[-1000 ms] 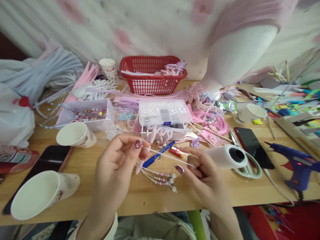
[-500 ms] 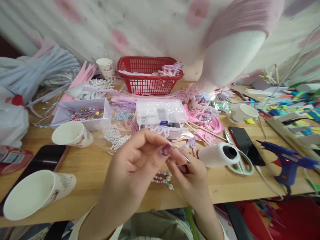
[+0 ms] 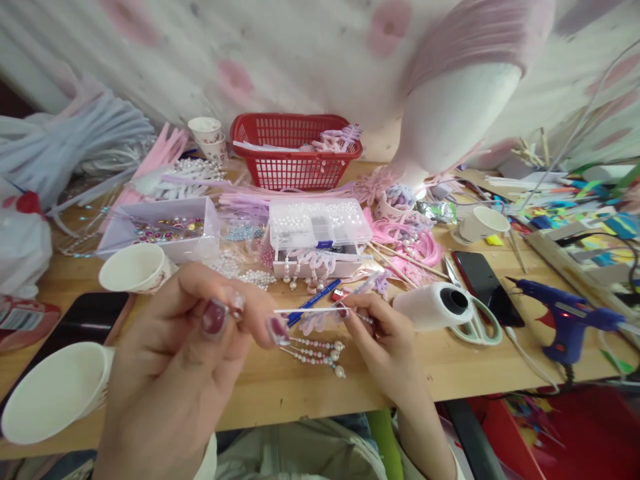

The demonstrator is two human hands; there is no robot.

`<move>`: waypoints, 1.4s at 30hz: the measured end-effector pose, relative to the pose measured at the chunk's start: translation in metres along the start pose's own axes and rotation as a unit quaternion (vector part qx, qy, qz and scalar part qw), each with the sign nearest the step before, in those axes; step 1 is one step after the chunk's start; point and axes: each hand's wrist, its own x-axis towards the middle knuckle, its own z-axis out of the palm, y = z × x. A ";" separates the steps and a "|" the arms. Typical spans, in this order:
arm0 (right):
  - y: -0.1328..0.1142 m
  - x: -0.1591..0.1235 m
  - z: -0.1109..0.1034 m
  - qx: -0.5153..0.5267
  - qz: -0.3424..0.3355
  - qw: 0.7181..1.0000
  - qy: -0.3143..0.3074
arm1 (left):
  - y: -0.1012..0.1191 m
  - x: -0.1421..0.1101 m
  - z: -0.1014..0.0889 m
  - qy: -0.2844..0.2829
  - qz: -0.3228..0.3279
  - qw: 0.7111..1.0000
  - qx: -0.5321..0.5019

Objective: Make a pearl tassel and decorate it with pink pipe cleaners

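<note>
A white thread (image 3: 310,310) is stretched taut between my two hands above the table. My left hand (image 3: 193,357) is closed, with the thread running from its bent fingers. My right hand (image 3: 387,343) pinches the other end between thumb and forefinger, and a few small beads (image 3: 367,320) show by its fingers. Just below lie several beaded strands (image 3: 317,351) in pink and white with larger pearls at their ends. Behind the thread are a blue pen (image 3: 315,302) and a pale lilac fuzzy piece (image 3: 317,322).
Right of my hands lie a thread spool (image 3: 425,307), scissors (image 3: 483,327), a phone (image 3: 487,287) and a blue glue gun (image 3: 565,317). Paper cups (image 3: 57,393) and a second phone (image 3: 80,327) are at left. A bead box (image 3: 320,223) and red basket (image 3: 297,170) stand behind.
My hands have moved apart, the left one going left and nearer to me. The thread between them now shows, along with the pen and strands that were partly covered.
</note>
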 end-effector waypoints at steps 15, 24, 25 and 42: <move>0.001 -0.008 0.003 0.059 0.008 0.997 -0.043 | -0.027 0.010 0.004 -0.230 -0.098 0.876 0.412; -0.010 -0.003 -0.015 -0.076 0.021 0.996 -0.045 | -0.050 0.014 0.017 -0.274 -0.132 0.894 0.330; -0.012 -0.003 -0.017 -0.062 0.029 0.997 -0.048 | -0.052 0.015 0.017 -0.268 -0.132 0.897 0.324; -0.025 -0.002 0.011 0.548 0.387 0.741 0.027 | -0.057 0.000 0.036 -0.175 0.280 0.827 0.455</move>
